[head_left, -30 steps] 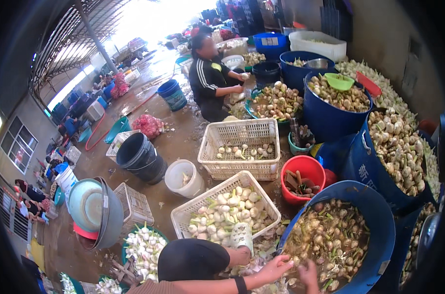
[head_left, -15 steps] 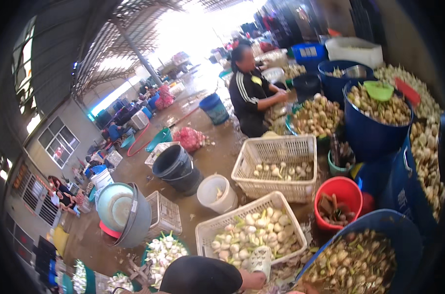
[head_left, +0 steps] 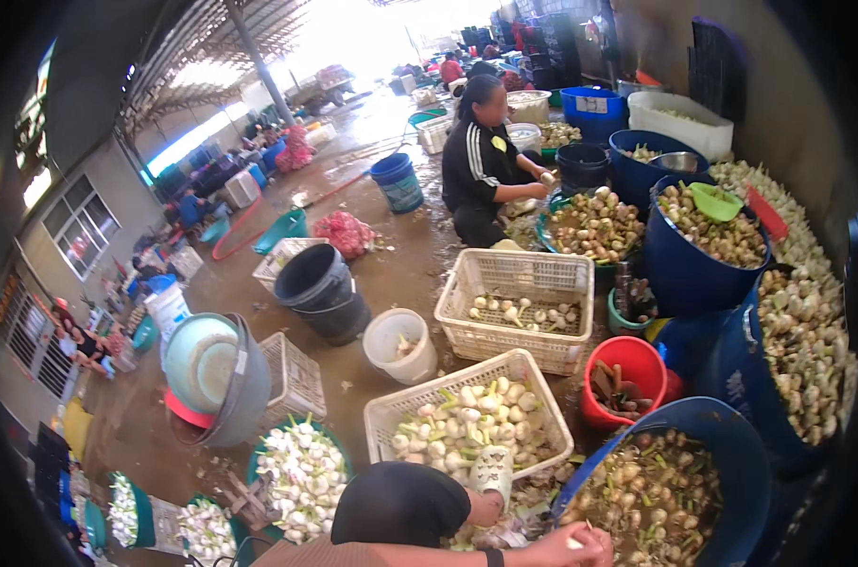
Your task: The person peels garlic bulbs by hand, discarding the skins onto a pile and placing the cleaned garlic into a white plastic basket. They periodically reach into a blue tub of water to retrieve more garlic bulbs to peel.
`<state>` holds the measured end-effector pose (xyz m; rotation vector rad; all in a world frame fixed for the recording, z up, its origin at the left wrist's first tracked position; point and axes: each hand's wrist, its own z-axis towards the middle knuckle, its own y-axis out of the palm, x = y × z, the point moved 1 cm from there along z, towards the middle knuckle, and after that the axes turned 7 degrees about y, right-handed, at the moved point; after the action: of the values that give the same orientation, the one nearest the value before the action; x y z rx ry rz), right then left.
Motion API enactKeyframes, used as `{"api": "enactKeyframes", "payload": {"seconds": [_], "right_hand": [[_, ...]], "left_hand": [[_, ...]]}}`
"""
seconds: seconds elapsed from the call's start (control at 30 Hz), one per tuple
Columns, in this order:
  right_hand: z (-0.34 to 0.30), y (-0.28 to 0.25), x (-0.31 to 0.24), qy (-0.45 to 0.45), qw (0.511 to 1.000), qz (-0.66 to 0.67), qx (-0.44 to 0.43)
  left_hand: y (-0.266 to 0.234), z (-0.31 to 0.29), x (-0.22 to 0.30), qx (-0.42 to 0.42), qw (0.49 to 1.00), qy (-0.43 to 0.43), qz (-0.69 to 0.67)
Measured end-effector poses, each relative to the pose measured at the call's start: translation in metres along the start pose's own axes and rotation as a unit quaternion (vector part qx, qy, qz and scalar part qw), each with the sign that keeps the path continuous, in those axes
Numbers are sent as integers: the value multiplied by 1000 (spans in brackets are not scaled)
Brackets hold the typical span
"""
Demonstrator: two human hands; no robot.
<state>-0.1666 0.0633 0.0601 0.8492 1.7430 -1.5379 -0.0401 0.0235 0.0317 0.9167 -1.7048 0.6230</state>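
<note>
In the head view, the person's left hand point(head_left: 554, 548) and right hand point(head_left: 599, 546) are close together at the lower edge, beside the near rim of a large, round, blue plastic tub point(head_left: 739, 435). The left fingers are bent, and a small whitish piece point(head_left: 573, 543) shows at them; whether they are clamped on it, I cannot tell. The right hand is partly cut off, so its grip I also cannot tell. Inside the tub lie many brownish-yellow garlic bulbs point(head_left: 656, 491), with green stems among them.

To the left of this tub, a cream rectangular plastic crate point(head_left: 548, 399) holds a heap of paler bulbs. Behind it, a second cream slatted crate point(head_left: 514, 338) contains only some bulbs. The round red plastic bucket point(head_left: 604, 419) holds brown pieces of unclear kind, and the round white bucket point(head_left: 396, 364) has a small pale thing in it. A green round tub point(head_left: 253, 463) is filled with white garlic. At the right, a tall blue barrel point(head_left: 689, 269) carries bulbs and a light-green bowl point(head_left: 715, 201).
</note>
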Motion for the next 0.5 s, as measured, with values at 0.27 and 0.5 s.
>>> {"api": "enactKeyframes", "payload": {"seconds": [0.27,0.5], "right_hand": [[-48,41,-76,163,934,-145,282],[-56,38,-90,191,942,-200,190]], "left_hand": [[-12,-27,39,45,999,22,-16],[-6,-33,24,11,995,-5,-95]]}}
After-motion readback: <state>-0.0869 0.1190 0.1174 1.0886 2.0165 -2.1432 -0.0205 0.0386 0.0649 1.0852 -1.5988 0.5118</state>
